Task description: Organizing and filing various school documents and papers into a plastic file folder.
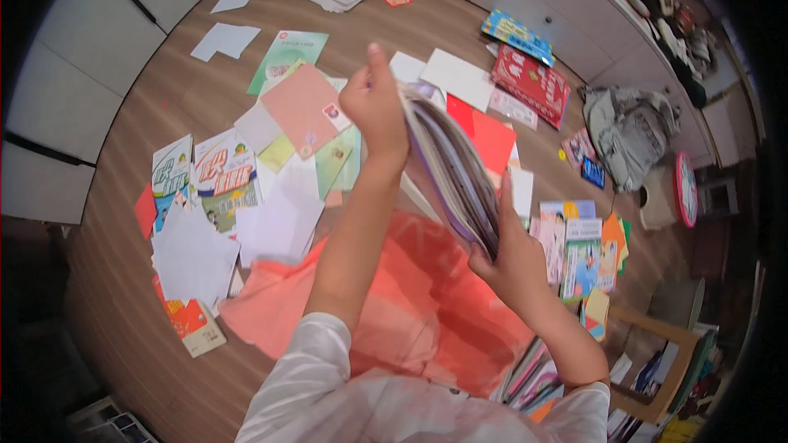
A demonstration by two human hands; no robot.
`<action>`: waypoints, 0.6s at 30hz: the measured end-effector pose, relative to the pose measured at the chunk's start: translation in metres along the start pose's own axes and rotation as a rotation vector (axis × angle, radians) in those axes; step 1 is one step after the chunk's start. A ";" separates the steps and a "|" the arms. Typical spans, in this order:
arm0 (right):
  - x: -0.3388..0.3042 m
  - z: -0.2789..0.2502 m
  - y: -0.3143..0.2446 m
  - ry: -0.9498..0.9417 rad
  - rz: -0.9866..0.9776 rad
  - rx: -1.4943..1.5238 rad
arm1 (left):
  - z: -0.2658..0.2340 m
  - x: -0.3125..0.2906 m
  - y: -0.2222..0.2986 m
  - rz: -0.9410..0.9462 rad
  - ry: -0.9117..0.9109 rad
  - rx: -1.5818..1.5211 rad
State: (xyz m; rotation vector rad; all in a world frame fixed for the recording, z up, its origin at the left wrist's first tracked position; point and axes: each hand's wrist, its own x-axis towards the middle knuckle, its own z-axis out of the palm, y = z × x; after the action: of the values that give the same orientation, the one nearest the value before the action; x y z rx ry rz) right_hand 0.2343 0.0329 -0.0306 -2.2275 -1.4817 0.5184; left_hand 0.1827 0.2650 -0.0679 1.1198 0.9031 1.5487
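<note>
Between my hands is a thick bundle of papers or thin booklets (450,160), tilted so its layered edges face up, with a purple outer cover. My left hand (373,111) grips its upper left end, thumb sticking up. At the lower right end, my right hand (513,258) has its fingers closed round it. I cannot make out whether it is one bound thing or several loose ones. Below it spreads a coral-red cloth or clothing (377,295) over my lap. Just beyond the bundle lie a red sheet (480,135) and a white box or pad (457,79).
White sheets (193,254), workbooks (223,166) and a pink card folder (302,107) cover the wooden floor at left. On the right are a red packet (532,82), a grey backpack (628,135) and colourful booklets (589,267). Drawers (525,12) line the far side.
</note>
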 end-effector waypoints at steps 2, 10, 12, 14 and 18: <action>0.054 0.010 0.019 -0.018 -0.151 -0.109 | 0.001 0.037 -0.053 -0.080 0.099 0.051; 0.206 0.043 0.055 -0.549 -0.164 -0.091 | -0.018 0.119 -0.199 -0.309 -0.102 0.164; 0.216 0.050 0.069 -0.468 -0.375 -0.021 | -0.009 0.139 -0.188 -0.623 -0.694 -0.107; 0.228 0.056 0.082 -0.543 -0.389 0.132 | 0.007 0.175 -0.211 -0.632 -0.767 0.047; 0.245 0.051 0.103 -0.727 -0.281 0.393 | 0.041 0.274 -0.318 0.073 -0.646 1.165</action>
State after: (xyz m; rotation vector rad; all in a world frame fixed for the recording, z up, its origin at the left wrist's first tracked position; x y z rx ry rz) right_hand 0.3768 0.2313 -0.1470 -1.5496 -1.7775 1.4812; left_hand 0.2872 0.6083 -0.2900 2.2920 1.3064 0.4921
